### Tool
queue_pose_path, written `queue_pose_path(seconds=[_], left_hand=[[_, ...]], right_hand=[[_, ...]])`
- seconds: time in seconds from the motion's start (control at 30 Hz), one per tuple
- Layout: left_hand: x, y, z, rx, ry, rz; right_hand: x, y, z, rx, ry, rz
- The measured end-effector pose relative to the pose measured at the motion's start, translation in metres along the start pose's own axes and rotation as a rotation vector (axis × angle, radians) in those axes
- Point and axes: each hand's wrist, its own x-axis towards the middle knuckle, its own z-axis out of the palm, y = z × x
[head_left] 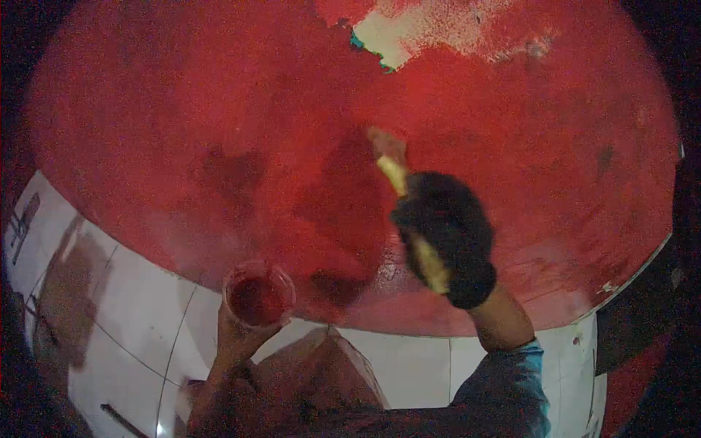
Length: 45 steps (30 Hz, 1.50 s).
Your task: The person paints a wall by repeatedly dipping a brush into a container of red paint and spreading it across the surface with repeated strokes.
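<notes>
My right hand (451, 230), in a black glove, is closed around a paintbrush (394, 175) with a yellowish handle. The brush's tip lies over a broad red-painted surface (292, 102); motion blur hides whether the bristles touch it. Lower down on the left, my bare left hand (241, 337) grips a clear cup (259, 293) from below and the side. Dark red paint shows inside this cup, which is close to the near edge of the red surface. A pale patch (431, 33) with a ragged edge and a bit of green shows at the top.
White floor tiles (135, 299) lie along the near side of the red surface, with a dark stick-like thing (124, 421) at lower left. My bent legs (314, 369) are just below the near edge. A dark area (631, 321) borders the tiles at right.
</notes>
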Motion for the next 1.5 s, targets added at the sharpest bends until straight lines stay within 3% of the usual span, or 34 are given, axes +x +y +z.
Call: queue_pose_path(seconds=[0.03, 0.07, 0.13, 0.23, 0.27, 0.3, 0.4, 0.43, 0.47, 0.53, 0.57, 0.63, 0.67, 0.77, 0.8, 0.87, 0.9, 0.97, 1.03, 1.07, 1.13, 1.2, 1.27, 1.3, 1.37, 1.4, 1.47, 1.5], left_hand=[[-0.002, 0.0, 0.002, -0.047, -0.003, -0.006], [0.0, 0.0, 0.007, -0.092, -0.006, -0.019], [0.002, -0.01, -0.007, -0.11, 0.01, -0.02], [0.006, -0.02, -0.009, -0.069, 0.019, -0.014], [0.006, -0.02, -0.007, -0.006, 0.008, -0.001], [0.005, -0.019, -0.004, -0.006, 0.008, -0.002], [0.01, -0.013, 0.006, -0.138, -0.002, -0.078], [0.01, -0.009, 0.01, -0.159, 0.016, 0.022], [0.011, -0.006, 0.012, -0.18, 0.033, 0.119], [0.008, -0.01, 0.005, -0.19, 0.009, 0.028], [0.005, -0.01, 0.005, -0.203, -0.019, -0.061], [0.005, -0.022, 0.004, -0.184, -0.025, -0.071], [0.009, -0.026, 0.006, -0.165, -0.034, -0.075], [0.008, -0.017, 0.001, -0.09, -0.056, -0.086], [0.005, -0.017, 0.001, -0.091, -0.052, -0.076], [0.01, -0.019, 0.003, -0.261, -0.046, -0.025], [0.011, -0.018, 0.003, -0.259, -0.042, -0.024], [0.01, -0.015, 0.003, -0.17, -0.048, 0.036], [0.006, -0.012, 0.003, -0.208, -0.039, 0.022], [0.004, -0.01, 0.005, -0.243, -0.035, 0.007], [0.007, -0.012, 0.003, -0.15, -0.036, -0.009], [0.01, -0.015, 0.004, -0.052, -0.037, -0.022], [0.012, -0.018, 0.007, -0.171, -0.016, -0.054], [0.003, -0.02, 0.001, -0.181, -0.006, -0.032], [0.004, -0.034, 0.002, -0.225, 0.013, 0.024], [0.005, -0.034, 0.001, -0.224, 0.015, 0.021], [0.01, -0.023, 0.0, -0.126, -0.001, 0.046], [0.01, -0.024, 0.0, -0.126, -0.001, 0.044]], right_hand=[[0.002, 0.001, -0.013, -0.099, -0.117, -0.02], [0.01, 0.003, -0.031, -0.38, -0.032, 0.126], [0.028, 0.021, -0.034, -0.326, 0.476, -0.016], [0.029, 0.012, -0.038, -0.522, 0.427, -0.041], [0.021, 0.004, -0.024, -0.854, 0.208, -0.033], [0.017, -0.001, -0.015, -0.853, 0.206, -0.032], [0.014, -0.01, 0.012, 0.026, -0.044, 0.098], [0.015, -0.011, 0.015, 0.323, -0.119, 0.131], [0.021, -0.007, 0.009, 0.33, -0.117, 0.128], [0.048, 0.001, -0.01, -0.279, 0.295, -0.029], [0.058, 0.003, -0.015, -0.277, 0.293, -0.031], [0.073, 0.009, -0.017, -0.28, 0.535, -0.143], [0.071, 0.009, -0.007, -0.275, 0.533, -0.142], [0.049, -0.025, 0.027, -0.209, -0.169, -0.161], [0.046, -0.031, 0.022, -0.214, -0.161, -0.166], [0.051, -0.033, 0.021, 0.105, -0.361, -0.28], [0.054, -0.029, 0.022, 0.107, -0.359, -0.283], [0.067, -0.011, 0.021, 0.031, 0.149, -0.203], [0.087, 0.007, 0.003, 0.039, 0.409, -0.212], [0.086, 0.004, -0.004, 0.039, 0.404, -0.214], [0.081, -0.003, -0.013, -0.37, 0.453, -0.253], [0.065, 0.004, 0.015, -0.198, 0.172, -0.239], [0.052, -0.01, 0.037, -0.254, -0.06, -0.393], [0.05, -0.027, 0.028, -0.268, -0.045, -0.41], [0.051, -0.033, 0.029, -0.052, -0.078, -0.232], [0.063, -0.026, 0.019, 0.087, 0.037, -0.189], [0.093, 0.001, 0.006, 0.052, 0.38, -0.239], [0.096, -0.002, 0.0, 0.053, 0.378, -0.239]])
